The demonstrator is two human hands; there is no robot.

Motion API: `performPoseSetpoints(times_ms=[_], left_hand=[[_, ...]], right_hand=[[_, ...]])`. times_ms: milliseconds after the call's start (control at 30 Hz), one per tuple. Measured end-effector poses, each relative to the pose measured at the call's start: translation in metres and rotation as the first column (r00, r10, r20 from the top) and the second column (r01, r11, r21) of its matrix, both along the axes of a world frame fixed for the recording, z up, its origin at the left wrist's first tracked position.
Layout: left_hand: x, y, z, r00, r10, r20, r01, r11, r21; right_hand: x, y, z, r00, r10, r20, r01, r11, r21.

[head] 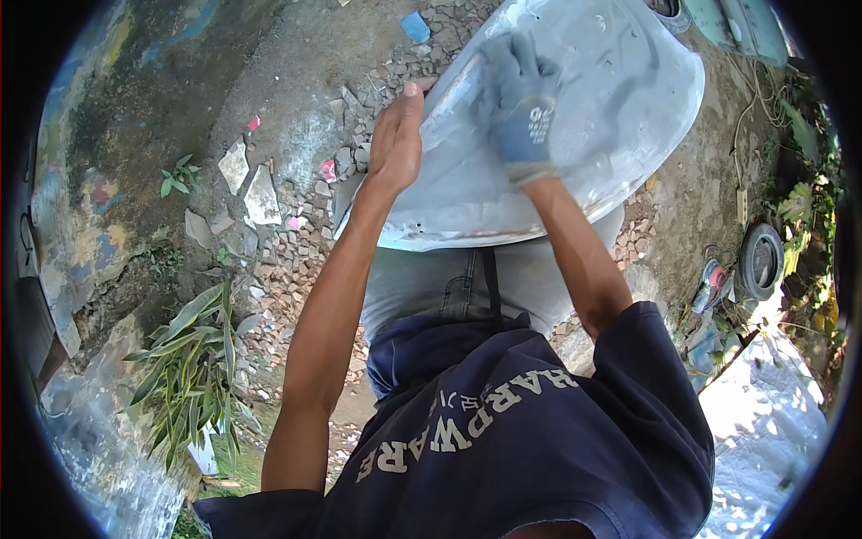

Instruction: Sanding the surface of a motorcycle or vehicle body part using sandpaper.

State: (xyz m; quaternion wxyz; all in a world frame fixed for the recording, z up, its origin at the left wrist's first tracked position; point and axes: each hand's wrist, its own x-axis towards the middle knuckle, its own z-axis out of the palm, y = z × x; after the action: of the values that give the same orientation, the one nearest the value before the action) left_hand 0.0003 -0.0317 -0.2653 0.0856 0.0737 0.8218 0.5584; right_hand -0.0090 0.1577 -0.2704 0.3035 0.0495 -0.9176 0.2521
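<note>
A large curved panel (606,135), patchy grey and white with small holes and worn brownish edges, lies over my thighs in grey trousers (417,283). My bare left hand (399,138) grips its left edge, thumb uppermost, the other fingers mostly hidden. On the panel's upper face rests my right hand (524,94), wearing a blue-grey work glove (522,131) that bears white writing. Its fingers are bent and slightly blurred against the surface. Whether anything is under them is hidden. Darker grey smears mark the panel right of the glove.
Broken stone and brick rubble (296,276) covers the ground by my legs. A long-leaved potted plant (195,370) stands at lower left. To the right are a small tyre (761,261), a plastic bottle (707,286) and a cable (739,135). A pale green panel (734,30) is at top right.
</note>
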Motion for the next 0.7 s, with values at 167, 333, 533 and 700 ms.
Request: performPoseSetpoints(times_ms=[167,333,533,700], left_hand=[[0.014,-0.025,-0.001,0.995,0.08,-0.059,-0.085,0.992,-0.09],[0.055,-0.067,-0.045,0.992,0.128,0.004,-0.117,0.914,-0.389],[0.052,-0.064,-0.042,0.979,0.131,0.155,-0.046,0.887,-0.459],[0.055,-0.085,-0.049,0.979,0.045,0.197,0.045,0.902,-0.43]], right_hand=[[0.027,-0.002,0.006,0.985,0.171,0.033,-0.174,0.947,0.271],[0.018,-0.014,-0.002,1.0,-0.003,-0.015,0.004,0.998,0.062],[0.005,0.018,0.008,0.991,0.084,0.101,-0.096,0.988,0.118],[0.075,-0.061,0.006,0.986,0.112,0.125,-0.111,0.994,-0.01]])
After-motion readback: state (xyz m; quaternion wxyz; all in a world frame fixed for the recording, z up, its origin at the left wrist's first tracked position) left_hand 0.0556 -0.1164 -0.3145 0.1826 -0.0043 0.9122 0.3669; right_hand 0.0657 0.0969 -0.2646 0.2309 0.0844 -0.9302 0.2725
